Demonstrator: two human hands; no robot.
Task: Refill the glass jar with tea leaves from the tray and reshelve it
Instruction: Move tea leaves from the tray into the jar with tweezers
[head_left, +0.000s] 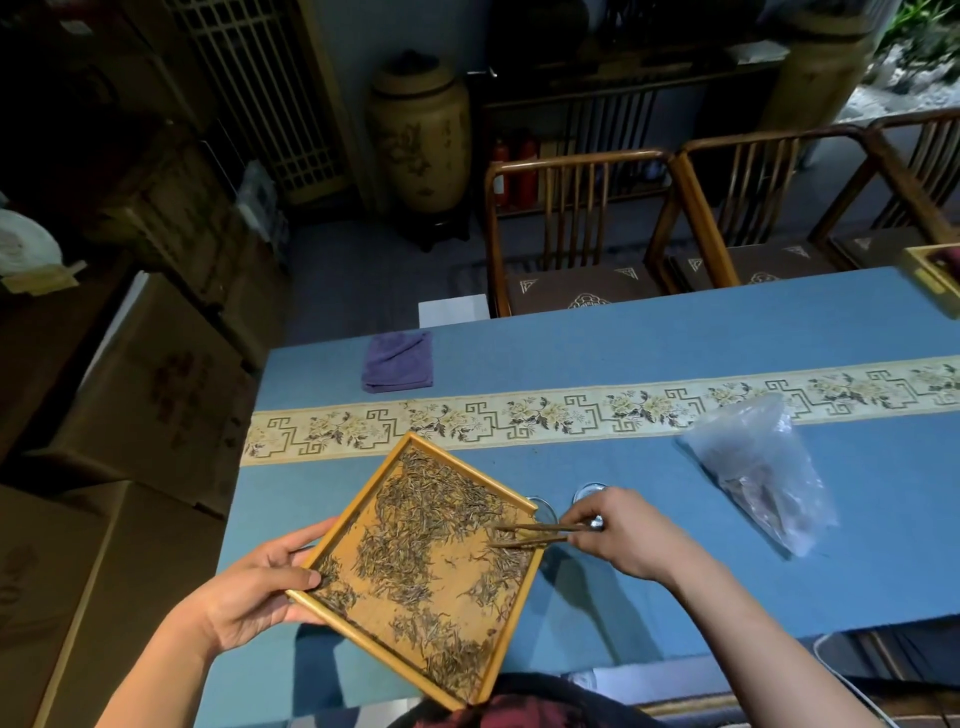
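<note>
Many wiry leaves (426, 525), square wooden tray (363, 636)

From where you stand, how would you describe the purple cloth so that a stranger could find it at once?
Start from the long table under a blue cloth, crossed along its length by a cream floral runner. Beyond the runner, near the table's far left corner, lies the folded purple cloth. It is the only purple thing on the table; the clear plastic bag and the wooden tray of tea leaves are on the near side.
</note>
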